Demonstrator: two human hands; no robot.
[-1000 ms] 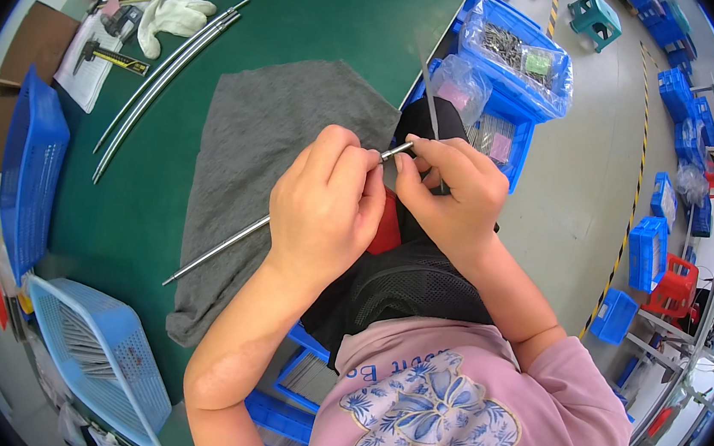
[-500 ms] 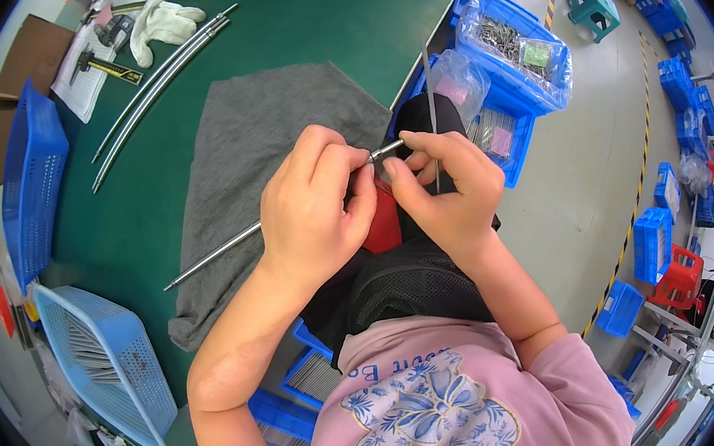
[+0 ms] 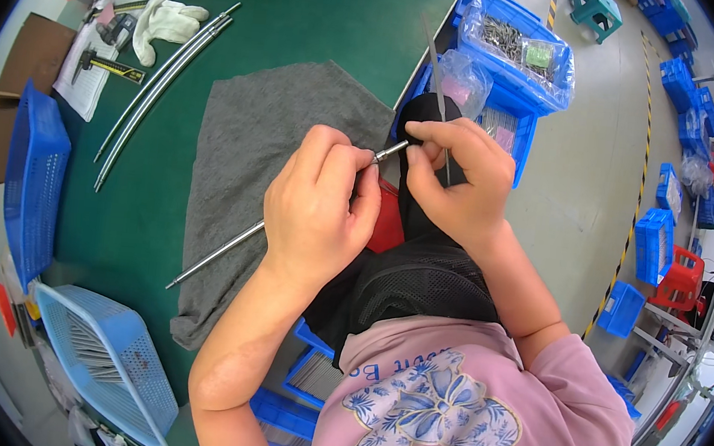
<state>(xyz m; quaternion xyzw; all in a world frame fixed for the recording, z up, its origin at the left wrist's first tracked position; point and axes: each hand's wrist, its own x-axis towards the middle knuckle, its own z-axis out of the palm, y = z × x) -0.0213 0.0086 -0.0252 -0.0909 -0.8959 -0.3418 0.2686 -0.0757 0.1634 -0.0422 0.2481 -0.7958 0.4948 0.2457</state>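
Observation:
My left hand [image 3: 316, 206] is closed around a slim shiny metal rod [image 3: 221, 253]. One end of the rod reaches down to the left over a grey cloth [image 3: 249, 139]; the narrower stepped end [image 3: 392, 150] sticks out past my left thumb and index finger. My right hand [image 3: 464, 177] is closed on a long thin grey metal strip [image 3: 435, 59], which stands up from between its fingers and comes out below them. The right fingertips lie right at the rod's stepped end; whether they touch it I cannot tell.
On the green table [image 3: 334, 14] lie two long curved metal rods [image 3: 157, 88], a white glove [image 3: 163, 25] and a caliper [image 3: 112, 68]. A light blue basket [image 3: 136, 374] of rods stands at lower left. Blue bins [image 3: 518, 110] with metal parts sit beyond the table's right edge.
My right hand has shifted slightly right and up, its fingertips drawing back from the rod's end. The thin strip has tilted and moved with it. My left hand stays nearly still.

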